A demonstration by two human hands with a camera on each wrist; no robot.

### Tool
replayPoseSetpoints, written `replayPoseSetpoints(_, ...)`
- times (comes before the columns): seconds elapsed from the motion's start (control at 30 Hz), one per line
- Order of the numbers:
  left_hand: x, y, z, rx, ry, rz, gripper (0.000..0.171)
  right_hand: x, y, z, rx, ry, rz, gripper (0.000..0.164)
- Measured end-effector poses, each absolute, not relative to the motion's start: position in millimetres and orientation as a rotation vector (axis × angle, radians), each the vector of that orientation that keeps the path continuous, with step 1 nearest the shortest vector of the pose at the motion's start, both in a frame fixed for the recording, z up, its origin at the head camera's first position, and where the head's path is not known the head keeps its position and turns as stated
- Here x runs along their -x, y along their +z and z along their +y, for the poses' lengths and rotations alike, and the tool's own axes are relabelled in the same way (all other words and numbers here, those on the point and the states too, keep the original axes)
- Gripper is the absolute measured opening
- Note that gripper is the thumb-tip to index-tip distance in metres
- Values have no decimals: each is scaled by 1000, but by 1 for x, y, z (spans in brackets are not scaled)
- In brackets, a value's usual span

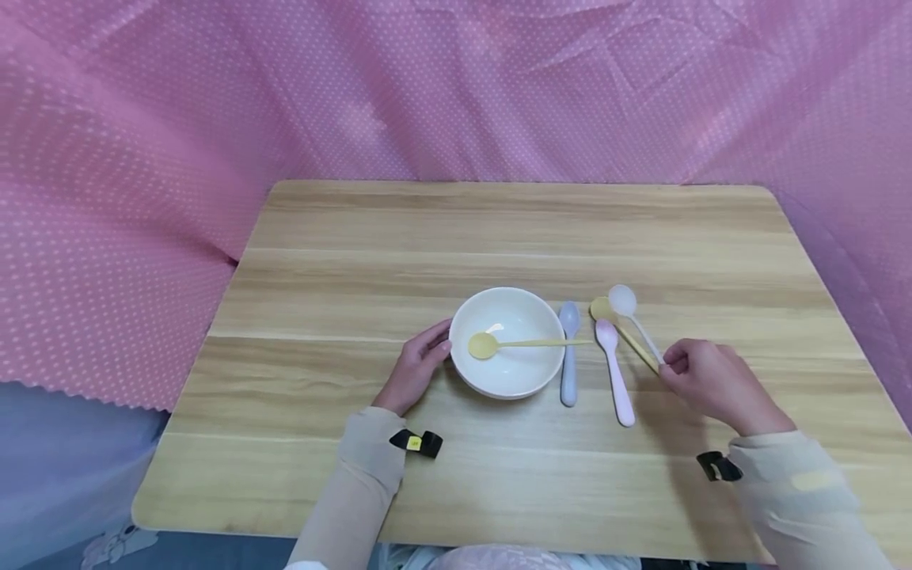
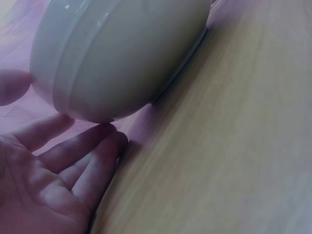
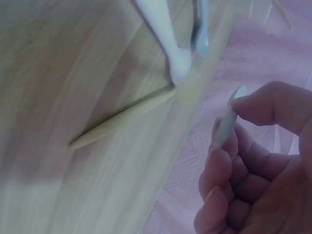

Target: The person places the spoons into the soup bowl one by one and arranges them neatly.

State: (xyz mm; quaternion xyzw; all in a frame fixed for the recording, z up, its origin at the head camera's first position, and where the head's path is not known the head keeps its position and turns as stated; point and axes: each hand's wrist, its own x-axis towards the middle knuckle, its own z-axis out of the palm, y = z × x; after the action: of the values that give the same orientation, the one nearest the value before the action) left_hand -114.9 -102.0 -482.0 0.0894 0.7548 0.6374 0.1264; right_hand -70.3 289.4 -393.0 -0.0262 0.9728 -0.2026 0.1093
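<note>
A white bowl [image 1: 507,381] sits near the middle of the table, a yellow spoon [image 1: 484,345] lying across it with its handle past the right rim. My left hand [image 1: 416,366] rests against the bowl's left side; in the left wrist view its extended fingertips touch the outer wall [image 2: 131,53]. My right hand [image 1: 712,384] pinches the handle end of a white spoon [image 1: 623,301] between thumb and fingers. That spoon's head overlaps a second yellow spoon [image 1: 600,309] in the head view. Between bowl and right hand lie a pink spoon [image 1: 616,380] and a blue-grey spoon [image 1: 569,356].
The wooden table [image 1: 342,277] has rounded corners. Pink dotted cloth [image 1: 456,95] hangs behind it and along both sides. A black wrist strap [image 1: 416,443] is on the left sleeve, another strap [image 1: 720,465] on the right.
</note>
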Motion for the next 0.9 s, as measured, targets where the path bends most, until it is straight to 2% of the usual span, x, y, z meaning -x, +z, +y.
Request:
replayPoseSetpoints(0.2, 116, -479, -102, -243, 1838, 2166, 45, 74, -387, 281, 140, -597, 2874, 16)
replayPoseSetpoints(0.33, 111, -461, -100, -234, 1817, 2167, 45, 77, -383, 278, 167, -596, 2894, 15)
replayPoseSetpoints(0.57, 116, -482, -101, -238, 1858, 2196, 46, 81, -377, 270, 262, -557, 2929, 14)
replayPoseSetpoints(0.9, 116, -478, -101, -185, 1845, 2145, 47, 87, -374, 259, 330, -538, 2915, 14)
